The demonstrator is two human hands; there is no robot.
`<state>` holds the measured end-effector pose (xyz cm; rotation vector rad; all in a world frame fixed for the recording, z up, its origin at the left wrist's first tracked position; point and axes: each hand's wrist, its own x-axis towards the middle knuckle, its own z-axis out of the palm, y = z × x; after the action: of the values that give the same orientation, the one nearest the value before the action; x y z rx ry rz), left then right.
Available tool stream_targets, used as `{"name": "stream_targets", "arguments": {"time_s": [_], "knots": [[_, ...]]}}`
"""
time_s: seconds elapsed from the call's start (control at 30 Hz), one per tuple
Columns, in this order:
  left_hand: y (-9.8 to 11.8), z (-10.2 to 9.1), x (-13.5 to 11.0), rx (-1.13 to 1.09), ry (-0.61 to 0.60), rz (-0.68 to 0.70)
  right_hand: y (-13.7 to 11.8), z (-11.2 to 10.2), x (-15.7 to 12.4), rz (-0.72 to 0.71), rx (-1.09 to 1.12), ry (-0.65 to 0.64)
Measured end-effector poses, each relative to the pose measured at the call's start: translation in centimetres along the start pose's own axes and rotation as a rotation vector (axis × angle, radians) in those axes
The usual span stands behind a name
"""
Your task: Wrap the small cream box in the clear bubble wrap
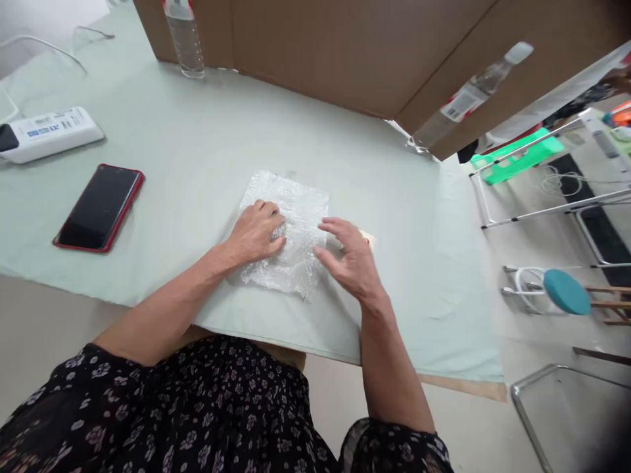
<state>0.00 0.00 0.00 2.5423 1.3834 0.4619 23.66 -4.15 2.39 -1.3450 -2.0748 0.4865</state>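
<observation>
A sheet of clear bubble wrap (300, 210) lies flat on the pale green tablecloth in front of me. On its left part rests my left hand (257, 231), palm down with the thumb apart from the fingers. My right hand (349, 256) hovers at or just over the sheet's right edge, fingers and thumb spread, nothing between them. Whether its fingertips touch the plastic I cannot tell. Behind that hand a small cream-coloured piece (369, 240) peeks out, mostly hidden, so its kind is unclear.
A phone in a red case (99, 207) and a white device with a cable (54, 135) lie at the left. Brown cardboard (315, 52) stands along the back, with a water bottle (186, 43) and another bottle (468, 98) before it. A teal-topped stool (566, 292) stands right.
</observation>
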Motion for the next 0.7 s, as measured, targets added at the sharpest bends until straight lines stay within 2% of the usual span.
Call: {"name": "stream_targets", "arguments": {"time_s": [0.1,0.17,0.27,0.37,0.43,0.53,0.6,0.7], "knots": [[-0.2,-0.2,0.0,-0.017,-0.023,0.008,-0.1,1.8,0.1,-0.025,-0.140,-0.233],[-0.5,-0.6,0.0,-0.037,-0.060,0.005,0.2,1.9,-0.1,-0.026,-0.199,-0.328],[-1.1,-1.4,0.0,-0.055,-0.138,-0.002,1.1,1.0,-0.4,-0.028,-0.198,-0.392],[-1.7,-2.4,-0.4,-0.058,-0.204,0.023,1.8,0.3,-0.7,-0.031,-0.160,-0.400],[-1.8,-3.0,-0.9,-0.047,-0.217,0.048,1.9,0.3,-0.9,-0.040,-0.137,-0.376],[-1.5,-3.6,-2.3,-0.030,-0.172,0.034,1.3,0.3,-1.1,-0.050,-0.094,-0.303],[-1.3,-3.5,-3.4,-0.045,-0.151,0.024,0.8,-0.2,-1.2,-0.066,-0.059,-0.179],[-1.3,-2.8,-4.6,-0.085,-0.139,0.002,1.2,-2.0,-1.4,-0.042,-0.090,0.085]]}}
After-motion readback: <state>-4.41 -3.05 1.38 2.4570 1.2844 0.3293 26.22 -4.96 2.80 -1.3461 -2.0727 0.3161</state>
